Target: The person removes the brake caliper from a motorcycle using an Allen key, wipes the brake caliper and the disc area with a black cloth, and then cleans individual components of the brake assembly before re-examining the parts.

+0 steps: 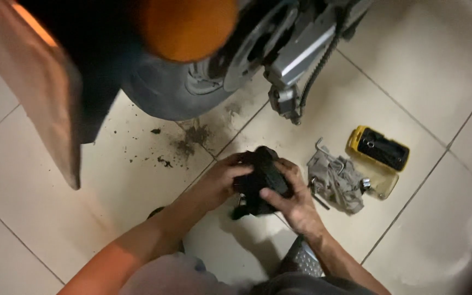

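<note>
Above and left of both hands stands a dark rubber scooter tyre [162,90] with its silver wheel hub, and dark crumbs of dirt [184,143] dot the pale floor tiles [39,180] between them. The left hand [219,180] and right hand [290,199] share 1 black, blocky mechanical part [260,177], held just above the floor; each grip is closed around it, fingers wrapped over opposite sides. Steadying the part with one hand while the other works it looks the sound way, keeping it over the tiles. Just right of the right hand lies a crumpled grey rag [337,183] with bent metal hex keys on it. Further right sits an open yellow-edged tool case [378,150], its clear lid beside it, small metal bits inside.
</note>
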